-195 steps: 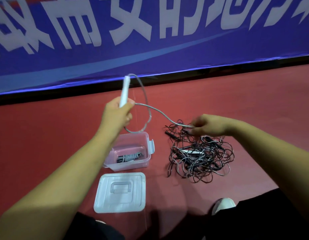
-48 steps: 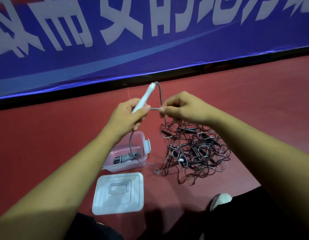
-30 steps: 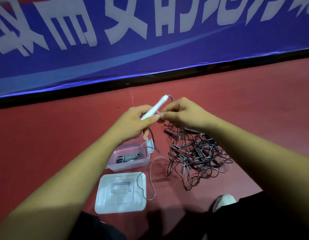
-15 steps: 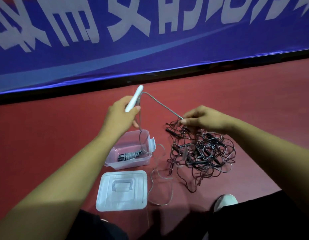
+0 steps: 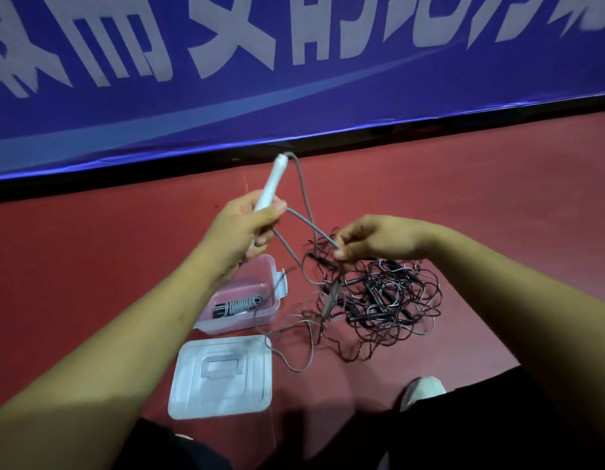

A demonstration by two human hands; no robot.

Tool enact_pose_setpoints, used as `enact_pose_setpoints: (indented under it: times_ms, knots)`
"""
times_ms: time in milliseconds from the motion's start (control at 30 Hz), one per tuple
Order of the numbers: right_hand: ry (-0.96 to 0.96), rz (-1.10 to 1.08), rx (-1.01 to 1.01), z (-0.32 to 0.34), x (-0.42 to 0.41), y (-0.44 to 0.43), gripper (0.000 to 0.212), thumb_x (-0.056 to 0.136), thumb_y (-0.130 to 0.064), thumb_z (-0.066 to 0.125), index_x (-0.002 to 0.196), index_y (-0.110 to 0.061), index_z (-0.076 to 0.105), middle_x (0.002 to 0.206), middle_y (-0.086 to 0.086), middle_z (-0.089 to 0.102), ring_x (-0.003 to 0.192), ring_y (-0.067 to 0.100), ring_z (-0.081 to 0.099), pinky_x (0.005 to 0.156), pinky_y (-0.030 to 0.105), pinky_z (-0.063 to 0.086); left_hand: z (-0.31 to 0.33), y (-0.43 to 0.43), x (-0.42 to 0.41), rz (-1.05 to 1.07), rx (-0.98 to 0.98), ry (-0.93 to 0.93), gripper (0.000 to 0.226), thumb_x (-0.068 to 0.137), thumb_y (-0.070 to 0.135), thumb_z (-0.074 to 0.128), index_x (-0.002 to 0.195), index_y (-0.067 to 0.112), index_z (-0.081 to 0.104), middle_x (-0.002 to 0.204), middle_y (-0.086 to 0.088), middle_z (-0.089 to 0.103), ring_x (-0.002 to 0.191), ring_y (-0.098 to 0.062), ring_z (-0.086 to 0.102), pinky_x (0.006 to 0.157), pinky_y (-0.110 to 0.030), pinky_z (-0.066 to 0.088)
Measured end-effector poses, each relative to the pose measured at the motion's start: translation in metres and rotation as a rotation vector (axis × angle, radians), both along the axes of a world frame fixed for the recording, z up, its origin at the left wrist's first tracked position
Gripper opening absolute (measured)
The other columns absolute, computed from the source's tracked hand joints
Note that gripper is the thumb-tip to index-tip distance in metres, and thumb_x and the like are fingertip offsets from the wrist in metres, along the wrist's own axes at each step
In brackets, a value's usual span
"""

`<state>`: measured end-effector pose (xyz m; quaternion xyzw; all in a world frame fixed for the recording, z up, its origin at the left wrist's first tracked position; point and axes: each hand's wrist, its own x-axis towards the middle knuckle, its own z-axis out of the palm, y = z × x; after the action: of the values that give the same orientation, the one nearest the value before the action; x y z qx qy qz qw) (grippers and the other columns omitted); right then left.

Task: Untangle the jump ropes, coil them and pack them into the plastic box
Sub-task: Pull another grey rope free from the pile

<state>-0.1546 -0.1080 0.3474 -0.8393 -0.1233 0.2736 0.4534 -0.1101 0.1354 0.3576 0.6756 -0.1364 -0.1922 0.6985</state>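
Observation:
My left hand [image 5: 246,225] grips a white jump-rope handle [image 5: 273,181], held upright above the clear plastic box [image 5: 260,317]. A grey cord [image 5: 304,188] leaves the handle's top and loops down. My right hand [image 5: 372,240] pinches a stretch of that grey cord just right of the left hand. Below my right hand a tangled pile of dark ropes [image 5: 379,300] with black handles lies on the red floor. One coiled rope [image 5: 236,305] lies inside the box. Loose grey cord trails over the floor between box and pile.
The box's white lid [image 5: 223,376] lies flat in front of the box. A blue banner [image 5: 294,79] stands along the far edge of the red floor. A white shoe [image 5: 421,391] and dark trousers show at the bottom.
My right hand has slid along the grey cord and now holds a loop closer to my left hand. More loose cord lies on the floor by the lid.

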Motion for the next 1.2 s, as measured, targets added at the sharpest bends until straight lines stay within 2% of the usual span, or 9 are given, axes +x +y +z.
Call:
enact_pose_setpoints:
  times_ms: [100,333,500,567,667,733,867,1033,1200]
  knots:
    - [0.116,-0.071,0.063,-0.023,0.004,-0.014,0.010,0.096,-0.002,0.056,0.100,0.001,0.064,0.093,0.010,0.063,0.085,0.012,0.057,0.076,0.013,0.047,0.000,0.003,0.003,0.084,-0.102,0.079,0.016,0.097,0.007,0.053,0.083,0.014,0.049,0.062,0.003,0.039,0.043,-0.008,0.030,0.032,-0.015,0.020]
    - [0.005,-0.043,-0.166,-0.027,0.010,-0.023,0.016,0.099,-0.017,0.057,0.098,-0.007,0.069,0.087,-0.003,0.064,0.075,0.001,0.053,0.072,0.013,0.040,-0.002,0.000,0.009,0.174,-0.231,0.153,0.013,0.099,0.008,0.051,0.088,0.014,0.048,0.066,0.000,0.039,0.045,-0.009,0.031,0.032,-0.017,0.022]
    - [-0.004,-0.025,-0.255,-0.027,0.010,-0.022,0.015,0.098,-0.017,0.058,0.101,-0.008,0.070,0.093,0.005,0.068,0.083,0.008,0.056,0.076,0.021,0.042,-0.002,0.003,0.015,0.208,-0.423,0.291,0.016,0.099,0.011,0.047,0.085,0.017,0.047,0.063,0.002,0.044,0.044,-0.008,0.033,0.034,-0.016,0.020]
    - [-0.138,-0.102,-0.293,-0.024,0.011,-0.022,0.018,0.098,-0.020,0.058,0.094,-0.009,0.072,0.091,0.015,0.071,0.077,0.013,0.057,0.074,0.028,0.045,-0.007,0.002,0.016,0.247,-0.217,0.181,0.009,0.099,0.012,0.052,0.091,0.015,0.055,0.070,-0.001,0.052,0.042,-0.008,0.038,0.032,-0.017,0.024]
    - [-0.192,-0.307,-0.024,-0.013,0.012,-0.017,0.017,0.100,-0.016,0.055,0.098,-0.008,0.071,0.076,0.017,0.062,0.070,0.023,0.058,0.070,0.038,0.053,-0.019,0.004,0.020,0.367,0.476,-0.305,0.023,0.094,0.013,0.062,0.117,0.013,0.067,0.090,-0.007,0.058,0.042,-0.007,0.049,0.040,-0.012,0.034]
    - [-0.247,-0.351,0.064,-0.001,0.010,-0.008,0.019,0.100,-0.016,0.054,0.101,-0.006,0.071,0.066,0.006,0.050,0.060,0.020,0.047,0.057,0.032,0.044,-0.021,0.004,0.020,0.412,0.552,-0.448,0.036,0.093,0.010,0.063,0.129,0.015,0.063,0.110,-0.006,0.056,0.055,-0.009,0.056,0.051,-0.007,0.041]
    - [-0.270,-0.250,0.150,0.014,0.001,0.014,0.020,0.099,-0.014,0.056,0.093,-0.008,0.074,0.057,0.001,0.038,0.053,0.017,0.029,0.050,0.029,0.023,-0.014,-0.005,0.006,0.183,0.374,-0.420,0.033,0.095,0.013,0.063,0.127,0.019,0.064,0.102,-0.006,0.067,0.053,-0.007,0.055,0.046,-0.012,0.038]
    - [-0.122,-0.296,0.457,0.016,-0.001,0.019,0.019,0.097,-0.002,0.052,0.095,0.009,0.067,0.055,0.004,0.036,0.051,0.015,0.027,0.048,0.026,0.023,-0.014,-0.016,-0.014,-0.245,0.163,0.026,0.006,0.097,0.013,0.056,0.098,0.014,0.062,0.062,0.002,0.057,0.046,-0.013,0.045,0.031,-0.016,0.024]
    - [0.002,-0.011,-0.114,-0.010,-0.003,-0.009,0.021,0.097,-0.013,0.060,0.076,-0.015,0.065,0.072,0.006,0.063,0.067,0.015,0.054,0.067,0.022,0.044,0.000,-0.007,-0.001,-0.035,-0.222,0.200,0.019,0.098,0.012,0.047,0.080,0.012,0.046,0.056,0.004,0.034,0.043,-0.007,0.030,0.029,-0.015,0.017]
